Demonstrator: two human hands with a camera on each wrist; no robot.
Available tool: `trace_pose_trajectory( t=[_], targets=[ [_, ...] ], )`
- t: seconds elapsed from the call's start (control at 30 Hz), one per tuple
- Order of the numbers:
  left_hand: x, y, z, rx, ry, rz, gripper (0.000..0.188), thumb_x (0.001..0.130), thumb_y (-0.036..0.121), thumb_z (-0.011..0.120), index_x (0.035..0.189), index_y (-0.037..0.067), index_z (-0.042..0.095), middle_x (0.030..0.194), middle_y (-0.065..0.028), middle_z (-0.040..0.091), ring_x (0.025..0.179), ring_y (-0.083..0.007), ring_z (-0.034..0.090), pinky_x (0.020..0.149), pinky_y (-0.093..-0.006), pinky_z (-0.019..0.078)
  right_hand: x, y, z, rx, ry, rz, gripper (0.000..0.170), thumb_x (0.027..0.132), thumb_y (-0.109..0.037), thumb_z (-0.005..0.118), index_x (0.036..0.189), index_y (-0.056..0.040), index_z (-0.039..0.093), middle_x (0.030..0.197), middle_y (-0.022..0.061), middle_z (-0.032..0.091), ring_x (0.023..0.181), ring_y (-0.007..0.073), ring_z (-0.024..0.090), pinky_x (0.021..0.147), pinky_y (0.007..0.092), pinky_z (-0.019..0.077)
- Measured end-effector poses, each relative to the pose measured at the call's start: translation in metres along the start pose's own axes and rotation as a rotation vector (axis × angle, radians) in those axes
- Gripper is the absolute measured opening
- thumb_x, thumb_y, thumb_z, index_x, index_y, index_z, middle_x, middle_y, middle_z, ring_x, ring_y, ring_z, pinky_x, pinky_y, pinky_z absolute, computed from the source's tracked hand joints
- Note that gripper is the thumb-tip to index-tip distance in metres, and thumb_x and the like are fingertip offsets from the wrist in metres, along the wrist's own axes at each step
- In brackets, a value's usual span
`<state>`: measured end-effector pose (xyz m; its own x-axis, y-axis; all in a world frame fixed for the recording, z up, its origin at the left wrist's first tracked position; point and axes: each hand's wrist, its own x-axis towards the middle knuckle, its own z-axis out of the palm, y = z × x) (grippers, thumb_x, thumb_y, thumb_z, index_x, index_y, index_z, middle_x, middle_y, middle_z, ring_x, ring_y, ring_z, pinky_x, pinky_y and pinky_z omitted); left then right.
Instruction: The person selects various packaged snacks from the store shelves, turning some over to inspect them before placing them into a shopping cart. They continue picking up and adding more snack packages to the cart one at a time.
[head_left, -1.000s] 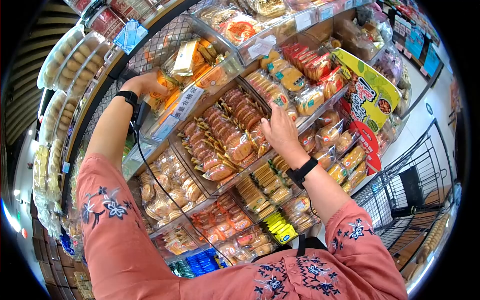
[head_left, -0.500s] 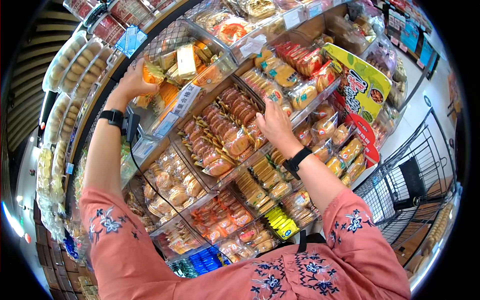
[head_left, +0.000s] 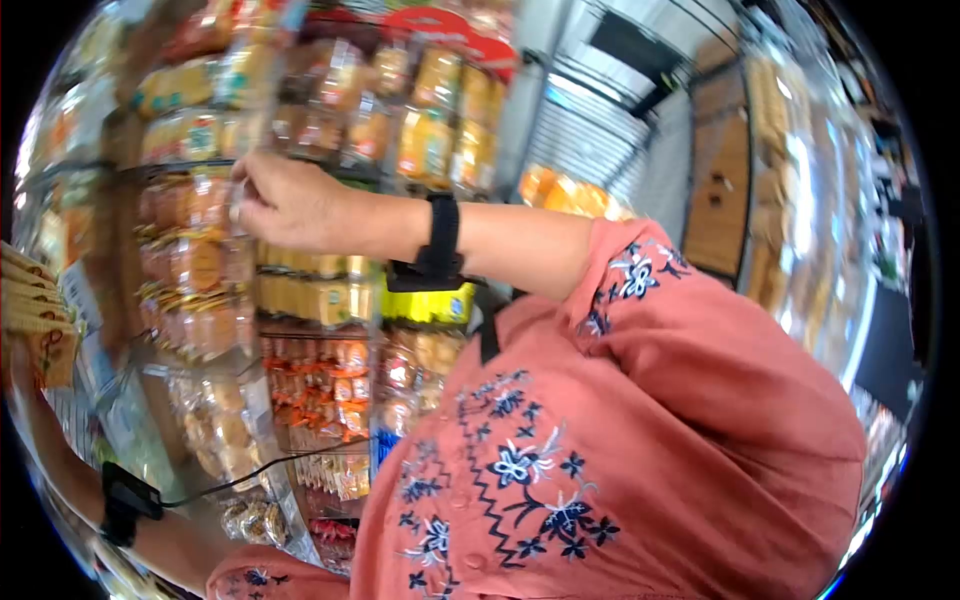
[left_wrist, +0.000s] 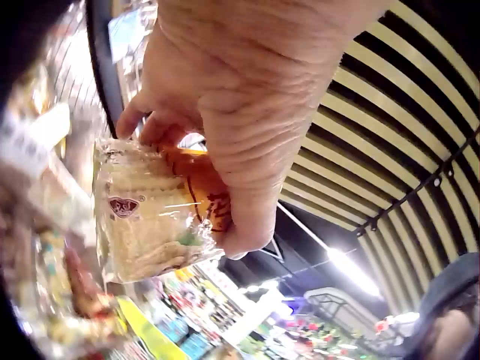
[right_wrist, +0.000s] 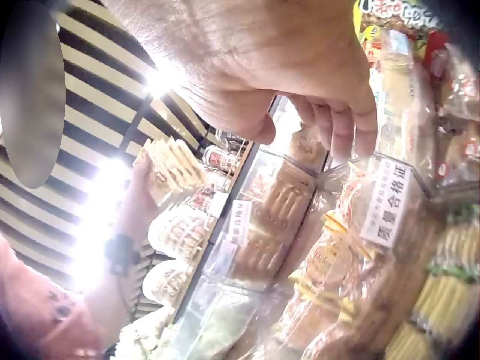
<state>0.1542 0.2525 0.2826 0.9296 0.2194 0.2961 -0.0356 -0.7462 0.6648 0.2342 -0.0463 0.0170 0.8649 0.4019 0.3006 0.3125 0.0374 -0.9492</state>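
Observation:
In the left wrist view, the left hand (left_wrist: 240, 97) grips a clear-wrapped pack of pale, layered biscuits (left_wrist: 139, 214) with an orange label, thumb on one side and fingers on the other. The head view catches this pack (head_left: 40, 325) at the far left edge, the left hand partly cut off there. From the right wrist view, the pack (right_wrist: 171, 166) appears raised above the shelf. The right hand (head_left: 290, 205), fingers bent loosely, hovers over bins of wrapped snacks (head_left: 200, 262); in the right wrist view the right hand (right_wrist: 262, 75) holds nothing.
Clear-walled bins hold orange-wrapped snacks (head_left: 315, 385) and yellow packs (head_left: 430, 303). Beyond the right arm stands a shopping cart (head_left: 590, 115) with orange-yellow packs (head_left: 570, 195) in it. Another shelf of packaged goods (head_left: 790, 200) runs along the right.
The left hand has lifted a pack out of the upper bin. The head view has swung towards the cart, blurring the shelf. The right hand's fingers look more bent.

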Motion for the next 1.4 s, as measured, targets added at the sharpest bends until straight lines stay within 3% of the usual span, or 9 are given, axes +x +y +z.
trace_pose_trajectory(
  t=[0.13, 0.2, 0.27, 0.37, 0.57, 0.7, 0.97, 1.23, 1.4],
  targets=[
    [-0.024, -0.008, 0.106, -0.494, -0.065, -0.249, 0.049, 0.098, 0.035, 0.060, 0.131, -0.003, 0.059, 0.120, -0.0089, 0.067, 0.102, -0.0198, 0.065, 0.091, -0.0345, 0.0516, -0.103, 0.012, -0.073, 0.046, -0.419, 0.201, 0.040, 0.097, -0.034, 0.056, 0.115, 0.0025, 0.059, 0.096, 0.0173, 0.067, 0.089, 0.0264, 0.067, 0.079, 0.0404, 0.0530],
    [-0.027, -0.038, 0.185, -0.497, -0.319, -0.371, 0.045, 0.098, 0.033, 0.059, 0.127, -0.002, 0.061, 0.117, -0.0076, 0.067, 0.097, -0.0168, 0.065, 0.081, -0.0312, 0.0516, -0.152, 0.037, -0.108, 0.192, -0.569, 0.563, 0.041, 0.098, -0.036, 0.057, 0.118, -0.0006, 0.059, 0.102, 0.0100, 0.067, 0.091, 0.0186, 0.066, 0.079, 0.0363, 0.0543],
    [-0.040, -0.016, 0.267, -0.537, -0.567, -0.271, 0.041, 0.096, 0.028, 0.061, 0.126, 0.000, 0.061, 0.111, -0.0060, 0.067, 0.093, -0.0134, 0.066, 0.075, -0.0280, 0.0524, -0.195, 0.029, -0.153, 0.245, -0.394, 0.802, 0.040, 0.098, -0.037, 0.058, 0.120, -0.0030, 0.059, 0.106, 0.0058, 0.066, 0.093, 0.0152, 0.066, 0.079, 0.0326, 0.0550],
    [-0.087, 0.059, 0.376, -0.760, -0.887, -0.168, 0.054, 0.091, 0.026, 0.069, 0.135, -0.001, 0.052, 0.115, -0.0090, 0.066, 0.099, -0.0184, 0.066, 0.089, -0.0331, 0.0530, -0.263, 0.065, -0.205, 0.318, 0.004, 0.973, 0.039, 0.098, -0.033, 0.059, 0.123, -0.0035, 0.059, 0.108, 0.0094, 0.067, 0.094, 0.0191, 0.068, 0.080, 0.0319, 0.0562],
    [-0.146, 0.080, 0.523, -0.538, -0.968, -0.246, 0.108, 0.079, 0.035, 0.082, 0.154, -0.007, 0.018, 0.127, -0.0218, 0.059, 0.116, -0.0278, 0.061, 0.101, -0.0380, 0.0487, -0.330, 0.099, -0.264, 0.355, 0.570, 0.994, 0.039, 0.101, -0.030, 0.054, 0.125, 0.0005, 0.054, 0.109, 0.0126, 0.064, 0.092, 0.0202, 0.067, 0.076, 0.0319, 0.0584],
    [-0.171, 0.062, 0.624, -0.418, -0.909, -0.138, 0.114, 0.070, 0.048, 0.084, 0.149, -0.010, 0.026, 0.132, -0.0253, 0.057, 0.122, -0.0316, 0.058, 0.107, -0.0391, 0.0429, -0.337, 0.116, -0.277, 0.464, 0.703, 0.974, 0.037, 0.101, -0.029, 0.053, 0.123, 0.0015, 0.054, 0.110, 0.0125, 0.063, 0.093, 0.0196, 0.067, 0.077, 0.0314, 0.0580],
    [-0.235, 0.099, 0.708, -0.362, -1.145, -0.239, 0.108, 0.068, 0.041, 0.086, 0.142, -0.014, 0.030, 0.128, -0.0312, 0.058, 0.120, -0.0372, 0.060, 0.099, -0.0367, 0.0503, -0.432, 0.146, -0.331, 0.076, 1.142, 1.000, 0.034, 0.096, -0.025, 0.053, 0.120, -0.0006, 0.058, 0.101, 0.0091, 0.067, 0.092, 0.0163, 0.065, 0.072, 0.0291, 0.0541],
    [-0.311, 0.144, 0.760, 0.061, -1.303, -0.221, 0.121, 0.067, 0.055, 0.079, 0.154, -0.006, 0.019, 0.138, -0.0398, 0.045, 0.124, -0.0491, 0.054, 0.104, -0.0434, 0.0477, -0.490, 0.168, -0.353, -0.558, 1.072, 0.984, 0.046, 0.095, -0.031, 0.058, 0.124, 0.0057, 0.058, 0.117, 0.0257, 0.067, 0.105, 0.0338, 0.066, 0.093, 0.0390, 0.0506],
    [-0.332, 0.152, 0.760, 0.160, -1.247, -0.139, 0.127, 0.067, 0.062, 0.080, 0.153, -0.009, 0.019, 0.135, -0.0432, 0.045, 0.123, -0.0509, 0.055, 0.105, -0.0453, 0.0462, -0.486, 0.170, -0.347, -0.160, 1.000, 1.203, 0.051, 0.095, -0.034, 0.061, 0.127, 0.0051, 0.055, 0.115, 0.0247, 0.068, 0.107, 0.0337, 0.066, 0.093, 0.0394, 0.0509]
  ],
)
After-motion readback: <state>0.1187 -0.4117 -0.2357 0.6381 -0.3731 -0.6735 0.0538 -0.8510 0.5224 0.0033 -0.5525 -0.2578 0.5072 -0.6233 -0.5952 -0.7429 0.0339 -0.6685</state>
